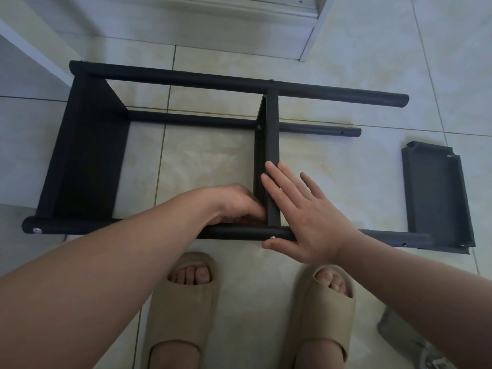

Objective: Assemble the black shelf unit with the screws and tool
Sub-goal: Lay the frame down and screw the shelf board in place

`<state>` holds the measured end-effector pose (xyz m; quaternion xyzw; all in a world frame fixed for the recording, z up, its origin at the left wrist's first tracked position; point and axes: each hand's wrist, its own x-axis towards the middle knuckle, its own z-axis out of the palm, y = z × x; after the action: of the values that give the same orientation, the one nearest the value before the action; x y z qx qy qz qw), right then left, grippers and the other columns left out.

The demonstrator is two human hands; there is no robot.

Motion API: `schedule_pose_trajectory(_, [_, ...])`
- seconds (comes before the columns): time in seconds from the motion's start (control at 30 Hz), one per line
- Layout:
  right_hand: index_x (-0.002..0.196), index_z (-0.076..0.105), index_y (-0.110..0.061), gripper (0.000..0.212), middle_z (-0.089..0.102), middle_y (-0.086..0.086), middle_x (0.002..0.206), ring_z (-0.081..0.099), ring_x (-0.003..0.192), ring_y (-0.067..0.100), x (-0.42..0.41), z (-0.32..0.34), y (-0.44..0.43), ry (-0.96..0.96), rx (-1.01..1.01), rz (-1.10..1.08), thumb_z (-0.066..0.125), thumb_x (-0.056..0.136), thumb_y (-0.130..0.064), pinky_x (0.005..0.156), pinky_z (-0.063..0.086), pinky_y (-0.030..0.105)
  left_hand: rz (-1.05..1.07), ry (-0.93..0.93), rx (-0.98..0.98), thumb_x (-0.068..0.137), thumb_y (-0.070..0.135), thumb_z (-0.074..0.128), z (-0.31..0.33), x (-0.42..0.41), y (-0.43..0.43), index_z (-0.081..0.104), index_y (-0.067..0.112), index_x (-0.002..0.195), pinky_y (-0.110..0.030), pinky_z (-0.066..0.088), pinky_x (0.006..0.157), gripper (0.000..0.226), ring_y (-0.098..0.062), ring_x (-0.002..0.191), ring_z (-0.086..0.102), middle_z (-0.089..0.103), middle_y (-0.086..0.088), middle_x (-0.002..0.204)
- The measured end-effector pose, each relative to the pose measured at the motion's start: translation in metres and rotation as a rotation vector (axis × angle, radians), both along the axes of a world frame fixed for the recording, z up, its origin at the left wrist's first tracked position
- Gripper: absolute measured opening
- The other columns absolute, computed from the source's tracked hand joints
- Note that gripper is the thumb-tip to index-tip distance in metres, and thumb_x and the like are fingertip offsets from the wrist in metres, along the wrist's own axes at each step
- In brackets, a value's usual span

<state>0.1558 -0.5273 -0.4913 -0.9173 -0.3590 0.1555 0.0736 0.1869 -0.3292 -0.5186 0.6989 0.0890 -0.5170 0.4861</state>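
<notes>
Feet: beige foam slippers (183,296) on pale tiled floor (207,161).
Left hand (234,206): fingers curled into corner of black metal shelf unit (87,155); grip hidden, cannot tell.
Right hand (306,217): flat, fingers straight, spread against upright black middle panel (272,134); thumb beside silver screw (272,237).
Shelf unit: on its side, just beyond slippers.
Loose dark grey tray panel (436,198): floor, right.

the pale tiled floor (346,62) carries the black shelf frame (186,83) and a loose shelf panel (434,193).
</notes>
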Motion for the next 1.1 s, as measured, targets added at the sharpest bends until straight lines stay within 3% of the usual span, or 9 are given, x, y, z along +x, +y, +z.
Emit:
schedule_pose_trajectory(0.13, [0.163,0.007,-0.012,0.102,-0.008,0.005,0.170,-0.010,0.157,0.021,0.0000,-0.0002,0.0000,-0.006,0.005,-0.004,0.034,0.090,-0.079,0.123,0.017,0.056,0.062,0.056,-0.073,0.085,0.005,0.066,0.0006,-0.0014,0.0005,0.069,0.008,0.074,-0.025,0.048,0.062,0.011,-0.017,0.058,0.061,0.064,-0.008,0.066])
schedule_pose_trajectory(0.33, [0.163,0.004,-0.013,0.103,-0.011,0.003,0.170,-0.012,0.156,0.020,0.0004,-0.0008,-0.0001,-0.011,-0.012,-0.001,0.034,0.090,-0.080,0.124,0.016,0.056,0.101,0.154,-0.136,0.084,0.004,0.067,0.0010,-0.0003,0.0032,0.074,0.010,0.067,-0.027,0.053,0.064,0.020,-0.021,0.065,0.069,0.071,-0.012,0.072])
schedule_pose_trajectory(0.57, [0.163,0.005,-0.013,0.103,-0.010,0.003,0.170,-0.011,0.157,0.021,-0.0004,-0.0011,0.0000,-0.012,-0.012,-0.005,0.035,0.090,-0.080,0.123,0.017,0.056,0.120,0.148,-0.123,0.083,0.001,0.066,0.0043,-0.0012,0.0020,0.073,0.008,0.065,-0.019,0.049,0.048,0.020,-0.017,0.053,0.067,0.069,-0.009,0.063])
schedule_pose_trajectory(0.73, [0.163,0.006,-0.013,0.103,-0.009,0.004,0.170,-0.009,0.157,0.021,-0.0001,-0.0015,0.0001,-0.017,0.001,-0.008,0.035,0.090,-0.080,0.123,0.019,0.056,0.140,0.161,-0.128,0.083,0.004,0.068,0.0016,-0.0011,0.0031,0.074,0.009,0.068,-0.028,0.053,0.063,0.016,-0.021,0.062,0.067,0.070,-0.011,0.068])
schedule_pose_trajectory(0.87, [0.163,0.007,-0.012,0.103,-0.008,0.004,0.170,-0.009,0.157,0.022,-0.0002,-0.0016,0.0003,-0.019,0.001,-0.010,0.036,0.090,-0.079,0.122,0.019,0.056,0.116,0.161,-0.120,0.083,0.005,0.069,0.0015,-0.0011,0.0026,0.074,0.004,0.081,-0.027,0.054,0.064,0.005,-0.022,0.067,0.071,0.074,-0.014,0.076])
schedule_pose_trajectory(1.1, [0.163,0.007,-0.013,0.103,-0.008,0.004,0.170,-0.008,0.157,0.022,-0.0008,-0.0018,0.0003,-0.016,0.008,-0.011,0.038,0.090,-0.079,0.123,0.019,0.056,0.091,0.138,-0.137,0.085,0.004,0.066,-0.0003,-0.0025,0.0024,0.072,0.011,0.066,-0.028,0.051,0.067,0.021,-0.022,0.065,0.067,0.071,-0.011,0.072])
